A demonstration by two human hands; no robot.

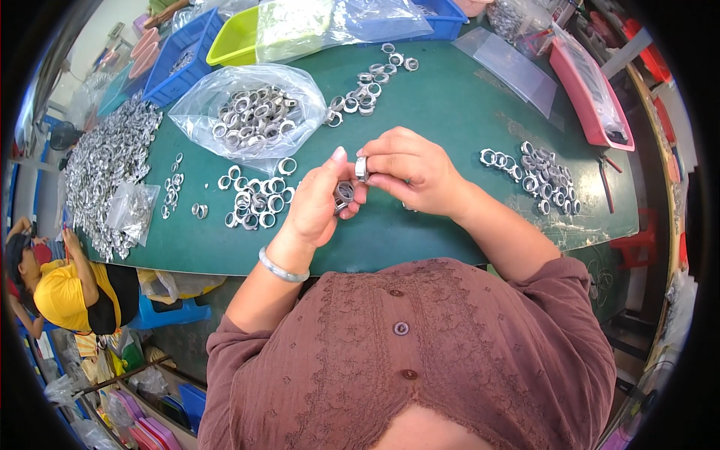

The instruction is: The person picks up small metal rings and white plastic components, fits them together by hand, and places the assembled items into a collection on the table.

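Above the green table, my left hand [322, 196] is closed around a metal ring [344, 194] resting in its fingers. My right hand [409, 169] pinches another metal ring [361, 169] between thumb and fingers, held upright just beside the left fingertips. Left of my left hand lies a loose group of metal rings [259, 198]. Behind it, a clear plastic bag [191, 105] holds a heap of similar rings [259, 120]. A further line of rings [367, 90] runs toward the far side, and another cluster [544, 176] lies right of my right arm.
A large heap of small metal parts [105, 172] covers the table's left end. Blue bin [161, 79] and lime-green bin [231, 41] stand at the back. A pink tray [577, 86] and red-handled pliers [606, 180] lie right. A person in yellow [71, 296] sits at left.
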